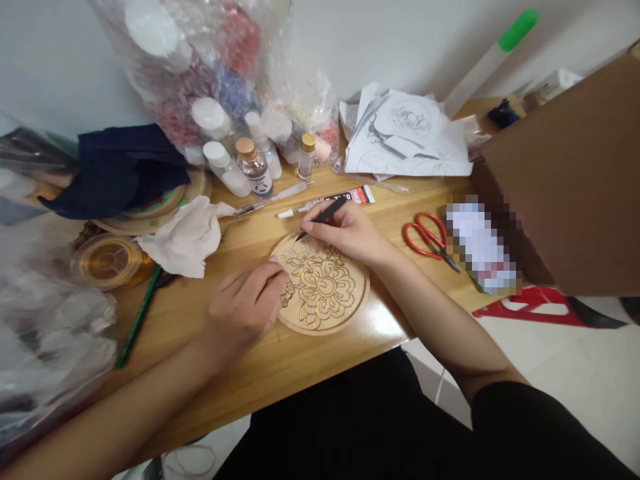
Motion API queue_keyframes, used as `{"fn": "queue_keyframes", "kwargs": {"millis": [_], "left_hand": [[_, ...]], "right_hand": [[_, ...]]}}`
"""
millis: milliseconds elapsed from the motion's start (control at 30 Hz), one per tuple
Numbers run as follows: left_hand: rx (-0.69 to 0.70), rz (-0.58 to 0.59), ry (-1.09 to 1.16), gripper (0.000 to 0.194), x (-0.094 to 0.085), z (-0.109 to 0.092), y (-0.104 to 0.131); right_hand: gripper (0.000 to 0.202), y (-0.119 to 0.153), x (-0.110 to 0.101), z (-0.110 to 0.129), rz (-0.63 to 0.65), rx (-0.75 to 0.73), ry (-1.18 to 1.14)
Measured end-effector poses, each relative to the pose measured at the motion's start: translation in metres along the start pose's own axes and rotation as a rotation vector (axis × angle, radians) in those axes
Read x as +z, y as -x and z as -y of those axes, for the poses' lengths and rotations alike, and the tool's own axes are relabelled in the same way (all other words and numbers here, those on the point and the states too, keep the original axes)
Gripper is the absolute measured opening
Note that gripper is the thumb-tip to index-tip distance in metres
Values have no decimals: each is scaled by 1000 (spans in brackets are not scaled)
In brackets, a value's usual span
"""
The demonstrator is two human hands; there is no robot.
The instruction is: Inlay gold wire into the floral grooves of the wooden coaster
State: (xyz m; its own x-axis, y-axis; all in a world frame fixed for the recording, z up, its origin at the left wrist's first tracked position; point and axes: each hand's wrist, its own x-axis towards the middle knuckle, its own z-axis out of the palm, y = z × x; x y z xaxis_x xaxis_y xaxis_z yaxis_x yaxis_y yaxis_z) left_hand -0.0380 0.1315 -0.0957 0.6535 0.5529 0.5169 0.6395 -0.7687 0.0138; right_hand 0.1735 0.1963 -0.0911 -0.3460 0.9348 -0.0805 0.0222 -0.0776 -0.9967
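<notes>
A round wooden disc (363,293) lies on the table, its face bearing a flower pattern (326,287) outlined in shiny gold wire. My right hand (350,231) rests over the disc's far edge, its fingers wrapped round black tweezers (327,217) whose tip points down at the pattern's upper left part. At the disc's left edge, my left hand (250,300) has its fingers bent and drawn together, close to the rim. Whatever those fingertips pinch, if anything, is hidden. A glue tube (345,198) lies just beyond my right hand.
Red-handled scissors (427,237) lie right of the disc, near a cardboard box (565,180). Small bottles (255,167) and a plastic bag (225,60) stand behind. Sketch papers (410,133) lie at the back. A wire spool (107,260), cloth (185,237) and green pencil (140,320) are left.
</notes>
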Motion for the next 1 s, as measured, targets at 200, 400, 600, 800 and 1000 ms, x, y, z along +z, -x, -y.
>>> {"fn": "queue_keyframes", "kwargs": {"millis": [200, 400, 600, 800, 1000], "left_hand": [[4, -2, -3, 17, -1, 0, 0], [0, 1, 0, 17, -1, -1, -2], [0, -11, 5, 17, -2, -1, -4], [-51, 7, 23, 18, 2, -1, 2], [-69, 29, 31, 15, 4, 0, 6]], "right_hand": [[26, 0, 0, -1, 12, -4, 5], [26, 2, 0, -1, 19, -19, 11], [16, 8, 3, 4, -98, -36, 55], [12, 17, 5, 14, -261, -91, 227], [14, 22, 8, 19, -150, -182, 503]]}}
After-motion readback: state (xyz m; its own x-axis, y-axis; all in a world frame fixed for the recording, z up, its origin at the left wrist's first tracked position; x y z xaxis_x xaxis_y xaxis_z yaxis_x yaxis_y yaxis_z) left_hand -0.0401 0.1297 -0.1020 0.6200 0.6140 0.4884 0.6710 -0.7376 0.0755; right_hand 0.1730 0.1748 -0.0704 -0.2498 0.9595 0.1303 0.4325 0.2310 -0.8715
